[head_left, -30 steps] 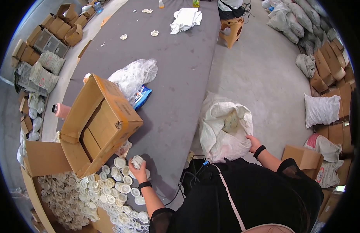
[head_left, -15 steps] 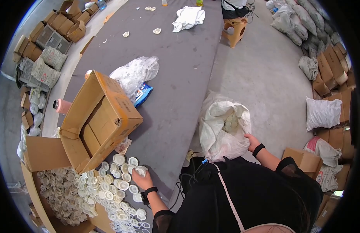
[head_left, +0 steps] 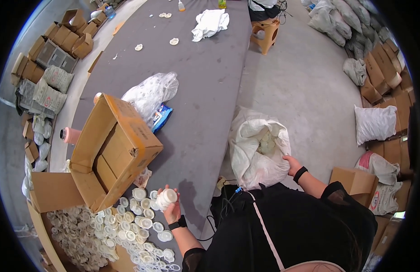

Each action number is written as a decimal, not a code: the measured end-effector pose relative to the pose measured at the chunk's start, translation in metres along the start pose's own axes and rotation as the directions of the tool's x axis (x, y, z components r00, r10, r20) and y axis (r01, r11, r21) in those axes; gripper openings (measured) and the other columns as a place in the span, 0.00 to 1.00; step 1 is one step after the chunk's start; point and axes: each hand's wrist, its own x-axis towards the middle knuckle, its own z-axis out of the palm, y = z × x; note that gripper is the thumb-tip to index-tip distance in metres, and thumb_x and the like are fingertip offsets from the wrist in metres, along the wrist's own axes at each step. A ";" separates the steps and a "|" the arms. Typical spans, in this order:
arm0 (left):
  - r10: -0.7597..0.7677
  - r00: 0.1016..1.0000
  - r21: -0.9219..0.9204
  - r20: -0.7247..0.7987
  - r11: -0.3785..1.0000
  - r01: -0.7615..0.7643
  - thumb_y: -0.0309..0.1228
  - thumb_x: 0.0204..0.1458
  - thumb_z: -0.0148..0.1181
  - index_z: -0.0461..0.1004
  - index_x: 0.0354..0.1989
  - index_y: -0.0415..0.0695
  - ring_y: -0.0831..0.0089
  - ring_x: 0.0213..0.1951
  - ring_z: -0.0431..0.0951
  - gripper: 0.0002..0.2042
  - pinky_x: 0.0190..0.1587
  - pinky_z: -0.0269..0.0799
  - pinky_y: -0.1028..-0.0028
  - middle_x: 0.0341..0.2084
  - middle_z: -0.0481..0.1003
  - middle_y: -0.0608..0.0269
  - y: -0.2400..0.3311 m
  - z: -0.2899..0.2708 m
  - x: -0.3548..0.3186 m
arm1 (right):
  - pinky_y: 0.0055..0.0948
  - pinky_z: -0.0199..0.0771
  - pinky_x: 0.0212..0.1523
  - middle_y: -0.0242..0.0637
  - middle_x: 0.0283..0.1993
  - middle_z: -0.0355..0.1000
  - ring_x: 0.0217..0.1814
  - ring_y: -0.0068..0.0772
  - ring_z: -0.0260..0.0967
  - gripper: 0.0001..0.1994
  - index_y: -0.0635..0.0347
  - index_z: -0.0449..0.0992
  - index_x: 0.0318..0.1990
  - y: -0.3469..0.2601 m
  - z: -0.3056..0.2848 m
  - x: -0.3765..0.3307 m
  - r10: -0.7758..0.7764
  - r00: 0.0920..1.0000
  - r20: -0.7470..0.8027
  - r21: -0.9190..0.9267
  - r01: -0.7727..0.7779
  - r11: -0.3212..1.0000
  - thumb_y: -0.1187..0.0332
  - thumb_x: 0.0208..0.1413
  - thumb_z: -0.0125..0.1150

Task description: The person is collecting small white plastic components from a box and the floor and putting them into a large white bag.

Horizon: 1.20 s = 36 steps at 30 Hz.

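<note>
The left hand (head_left: 172, 209) holds up a small white jar (head_left: 166, 198) just above the grey table (head_left: 205, 90). The fingers are wrapped around the jar's side. The jar's round top faces up toward the head camera, so its long axis looks close to upright, maybe tipped a little; the picture bends here, so this is hard to say for sure.

Just below the jar lie many white lids (head_left: 142, 217), spread flat on the table beside an open cardboard box (head_left: 114, 149).

The right hand (head_left: 292, 165) is at the rim of a big white sack (head_left: 257, 152) on the floor. Its fingers seem to curl over the sack's edge, but I cannot tell if they pinch anything.

This looks like the step where 1 jar meets 1 lid. A good next move needs the jar kept steady and level.
</note>
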 end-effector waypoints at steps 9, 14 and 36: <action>-0.145 0.989 0.080 0.004 0.986 0.144 0.27 0.33 0.65 0.58 0.50 0.43 0.62 0.38 0.72 0.31 0.35 0.72 0.71 0.43 0.66 0.55 -0.006 -0.015 -0.001 | 0.42 0.61 0.51 0.44 0.46 0.66 0.47 0.43 0.64 0.20 0.64 0.61 0.49 0.000 -0.003 0.002 0.012 0.999 0.042 0.003 -0.012 1.000 0.71 0.46 0.48; -0.423 0.889 0.429 -0.176 0.780 0.456 0.33 0.37 0.63 0.61 0.47 0.42 0.65 0.43 0.69 0.26 0.42 0.68 0.70 0.40 0.69 0.59 0.004 -0.065 -0.017 | 0.42 0.61 0.52 0.44 0.47 0.65 0.48 0.43 0.63 0.20 0.64 0.61 0.50 0.001 -0.006 0.005 0.021 0.999 0.034 -0.008 -0.021 1.000 0.71 0.46 0.47; 0.776 0.446 0.886 -0.446 0.312 0.343 0.31 0.36 0.64 0.58 0.46 0.30 0.61 0.45 0.65 0.30 0.49 0.59 0.67 0.42 0.65 0.49 -0.013 -0.093 -0.034 | 0.44 0.60 0.53 0.46 0.47 0.65 0.49 0.45 0.63 0.20 0.64 0.60 0.49 0.006 -0.008 0.005 -0.017 1.000 0.004 -0.060 0.017 0.998 0.70 0.47 0.47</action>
